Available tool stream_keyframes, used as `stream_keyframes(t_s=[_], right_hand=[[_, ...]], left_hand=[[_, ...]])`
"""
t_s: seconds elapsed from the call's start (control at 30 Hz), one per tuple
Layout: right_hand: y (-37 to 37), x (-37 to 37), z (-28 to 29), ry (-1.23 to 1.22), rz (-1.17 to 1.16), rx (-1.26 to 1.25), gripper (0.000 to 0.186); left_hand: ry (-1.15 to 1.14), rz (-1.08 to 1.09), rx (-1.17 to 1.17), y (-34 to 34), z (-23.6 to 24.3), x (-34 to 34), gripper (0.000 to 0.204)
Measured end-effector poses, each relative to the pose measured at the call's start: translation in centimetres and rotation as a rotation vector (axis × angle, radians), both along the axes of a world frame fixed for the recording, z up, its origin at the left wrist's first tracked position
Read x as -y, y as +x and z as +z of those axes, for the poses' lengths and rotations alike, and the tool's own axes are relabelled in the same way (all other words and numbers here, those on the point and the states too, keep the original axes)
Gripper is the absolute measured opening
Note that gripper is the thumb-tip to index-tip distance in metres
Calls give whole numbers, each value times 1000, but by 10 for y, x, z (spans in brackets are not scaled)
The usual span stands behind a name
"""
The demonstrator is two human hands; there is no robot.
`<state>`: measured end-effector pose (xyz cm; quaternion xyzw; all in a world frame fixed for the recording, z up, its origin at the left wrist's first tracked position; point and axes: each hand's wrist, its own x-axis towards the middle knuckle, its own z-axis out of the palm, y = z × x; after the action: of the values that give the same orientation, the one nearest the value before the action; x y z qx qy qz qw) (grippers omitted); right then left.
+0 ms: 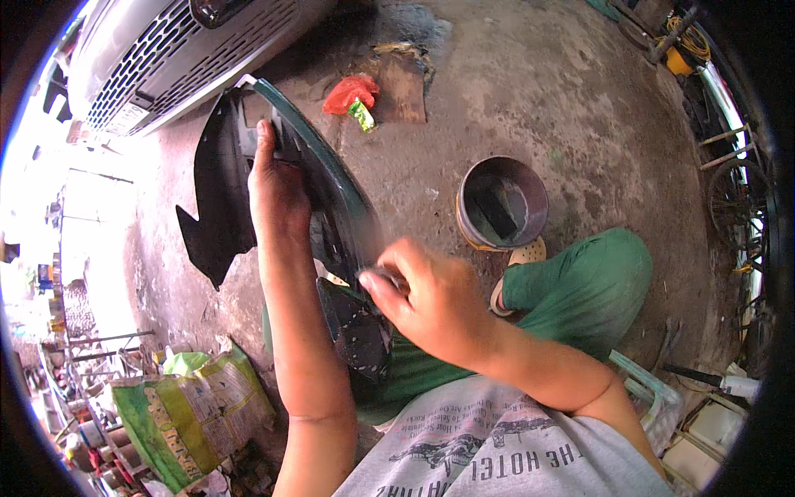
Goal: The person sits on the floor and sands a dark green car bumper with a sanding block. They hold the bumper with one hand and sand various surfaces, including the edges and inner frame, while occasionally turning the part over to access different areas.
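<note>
A long curved vehicle body panel (331, 161), black on the inner side with a dark green outer edge, stands tilted across my lap. My left hand (283, 186) grips it from the inner side near its upper part, thumb pointing up along it. Beside the panel's green edge, lower down, is my right hand (435, 298), its fingers curled and thumb pressed in. Something small and dark shows between thumb and fingers, but I cannot make out what it is. Motion blurs this hand and the edge near it. Pale specks mark the panel's lower end (360, 335).
A bucket (503, 203) with liquid and a dark block-like thing stands near my foot. A red bag (350, 95) and flat cardboard (402, 91) lie on the concrete. A car front (178, 62) is at far left, a green-yellow sack (195, 414) at near left.
</note>
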<state>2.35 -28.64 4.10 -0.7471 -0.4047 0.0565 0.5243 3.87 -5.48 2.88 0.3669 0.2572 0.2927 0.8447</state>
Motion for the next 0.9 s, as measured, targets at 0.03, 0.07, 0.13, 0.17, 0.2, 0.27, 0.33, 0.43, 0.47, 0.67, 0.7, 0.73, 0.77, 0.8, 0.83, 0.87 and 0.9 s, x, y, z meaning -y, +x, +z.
stream_keyframes(t_s=[0.03,0.07,0.13,0.17,0.2,0.27,0.33,0.43,0.47,0.67,0.7,0.73,0.77,0.8,0.83,0.87,0.9], right_hand=[[4,-5,3,3,-10,-14,24],[6,-7,4,7,-20,-28,24],[-2,-7,3,-51,12,27,24],[-9,-6,1,-64,32,10,24],[-14,-5,-2,-78,52,-8,24],[-22,-10,-7,-28,72,21,25],[-25,-16,-8,33,73,50,26],[-31,-18,-17,60,91,70,26],[-33,-17,-19,51,105,63,26],[-42,1,-39,-20,167,25,24],[-45,7,-42,-56,180,14,25],[-45,10,-44,-91,196,5,25],[-44,11,-44,-92,204,0,24],[-43,12,-44,-94,211,-6,24],[-43,13,-42,-94,221,-13,23],[-40,11,-39,-68,225,11,23],[-35,6,-34,-41,228,34,22]], left_hand=[[-7,12,4,-2,1,-3,31],[-15,25,7,-4,1,-7,32],[3,55,77,-9,3,-16,32],[35,58,121,-13,2,-22,31],[68,61,165,-17,1,-30,31],[4,205,143,-24,-5,-45,38],[-32,232,176,-30,-14,-57,44],[-72,222,134,-46,-24,-60,43],[-87,200,140,-49,-28,-63,42],[-84,298,61,-44,-24,-56,40],[-66,321,59,-43,-31,-62,42],[-37,326,32,-43,-32,-64,43],[-9,330,6,-42,-33,-66,44],[20,333,-19,-41,-34,-67,46],[13,323,-19,-42,-36,-70,47],[5,313,-19,-41,-37,-72,48],[-2,302,-18,-41,-39,-74,50]])
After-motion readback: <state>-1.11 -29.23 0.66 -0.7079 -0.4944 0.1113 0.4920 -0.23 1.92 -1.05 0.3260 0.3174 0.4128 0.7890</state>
